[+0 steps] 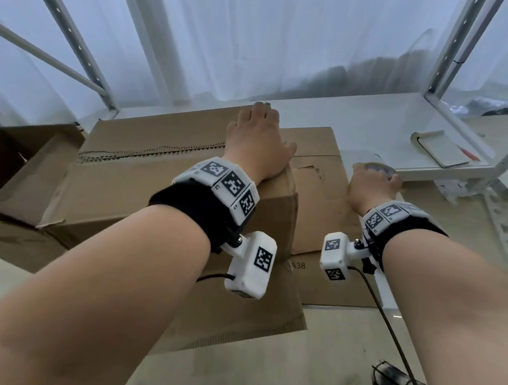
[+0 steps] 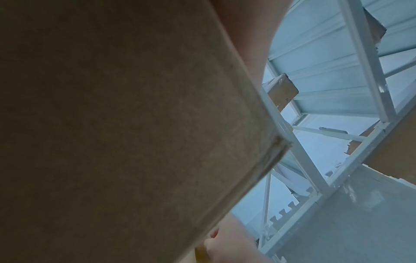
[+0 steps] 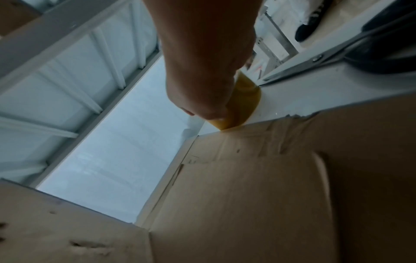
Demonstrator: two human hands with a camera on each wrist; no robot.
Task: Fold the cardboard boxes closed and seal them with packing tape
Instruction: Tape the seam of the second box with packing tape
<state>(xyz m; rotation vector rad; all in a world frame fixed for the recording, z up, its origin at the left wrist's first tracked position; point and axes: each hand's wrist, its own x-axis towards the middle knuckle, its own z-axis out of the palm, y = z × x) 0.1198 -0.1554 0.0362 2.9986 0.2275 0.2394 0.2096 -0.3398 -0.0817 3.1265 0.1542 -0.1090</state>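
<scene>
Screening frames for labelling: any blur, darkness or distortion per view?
Head view: sharp enough, cool bluish light, wide-angle bowing of the white metal shelf frame. Left wrist view: mostly filled by a dim, soft brown cardboard box. Right wrist view: soft; right hand backlit and dark, gripping the yellowish tape roll.

Closed box [image 1: 164, 186] sits at shelf [image 1: 370, 116] front edge, left hand [image 1: 259, 139] on top. Flattened cardboard [image 1: 321, 196] lies under it. Tape roll [image 1: 376, 167] just right, under right hand [image 1: 369, 187]. Notebook [image 1: 439, 150] near right edge.
</scene>
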